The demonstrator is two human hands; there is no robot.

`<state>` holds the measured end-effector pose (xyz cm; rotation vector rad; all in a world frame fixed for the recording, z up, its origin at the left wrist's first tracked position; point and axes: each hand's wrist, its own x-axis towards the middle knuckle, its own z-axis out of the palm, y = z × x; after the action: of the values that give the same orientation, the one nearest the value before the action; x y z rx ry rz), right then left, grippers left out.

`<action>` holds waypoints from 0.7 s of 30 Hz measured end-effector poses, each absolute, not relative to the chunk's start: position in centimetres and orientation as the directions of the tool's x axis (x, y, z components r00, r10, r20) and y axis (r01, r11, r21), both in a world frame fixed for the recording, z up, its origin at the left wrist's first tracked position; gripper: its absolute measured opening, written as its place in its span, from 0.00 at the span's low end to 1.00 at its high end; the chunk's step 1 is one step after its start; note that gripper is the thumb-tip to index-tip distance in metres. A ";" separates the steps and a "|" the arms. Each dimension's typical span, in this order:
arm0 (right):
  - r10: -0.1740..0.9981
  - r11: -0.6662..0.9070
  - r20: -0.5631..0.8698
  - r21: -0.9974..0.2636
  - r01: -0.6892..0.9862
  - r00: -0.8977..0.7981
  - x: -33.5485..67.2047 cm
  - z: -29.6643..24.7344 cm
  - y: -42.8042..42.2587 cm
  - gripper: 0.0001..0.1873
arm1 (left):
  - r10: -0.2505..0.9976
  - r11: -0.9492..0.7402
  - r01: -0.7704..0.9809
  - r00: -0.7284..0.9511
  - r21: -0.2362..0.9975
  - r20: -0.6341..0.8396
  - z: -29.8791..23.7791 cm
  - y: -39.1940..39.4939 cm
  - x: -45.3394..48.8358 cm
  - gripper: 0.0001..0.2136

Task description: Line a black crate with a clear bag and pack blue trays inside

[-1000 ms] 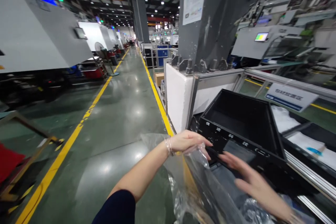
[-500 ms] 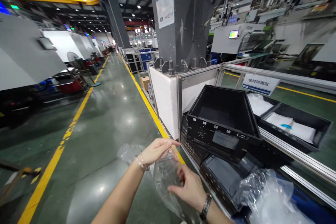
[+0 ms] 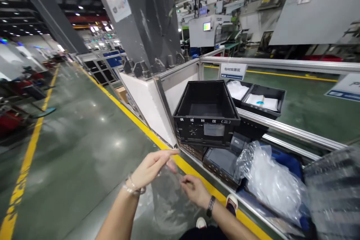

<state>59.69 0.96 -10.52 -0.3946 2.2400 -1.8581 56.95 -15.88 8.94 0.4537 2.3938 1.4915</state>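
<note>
A clear plastic bag [image 3: 168,202] hangs between my two hands, with the floor showing through it. My left hand [image 3: 153,167] has its fingers stretched forward and together, the thumb below them, with the bag's upper part between. At the bag's right edge, my right hand [image 3: 197,191] pinches the film between thumb and curled fingers. Both hands are low over the yellow floor line, in front of the black crate [image 3: 206,131].
To the right, a blue container [image 3: 287,163] bears a heap of clear bags [image 3: 274,180]. Metal rails [image 3: 295,129] and a white-clad column base [image 3: 143,101] border the walkway. Black bins [image 3: 264,110] with white packing stand behind the rail. My shoes [image 3: 232,202] show below.
The view has swung right and down. My right hand's thumb and fingers, apart before, have closed on the bag's edge. The left hand stays at the bag's upper part.
</note>
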 end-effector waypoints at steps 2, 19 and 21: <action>-0.397 0.131 -0.029 -0.991 -0.025 -0.917 60.3 -10.6 0.8 0.08 | 0.345 0.400 0.072 -0.935 0.914 -0.077 8.4 -17.5 56.3 0.22; -0.384 0.234 -0.455 -0.890 0.392 -0.804 59.3 -8.3 1.7 0.22 | -0.489 0.676 0.054 -0.713 0.735 0.502 0.3 -21.4 58.2 0.22; -0.291 0.226 -0.420 -0.903 0.365 -0.860 58.7 -9.0 1.6 0.22 | -0.464 0.654 0.018 -0.780 0.757 0.419 -0.1 -18.4 60.4 0.15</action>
<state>58.72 1.60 -8.95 0.0679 1.9933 -1.6803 60.40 -18.36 -0.09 -0.5144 3.3828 1.5605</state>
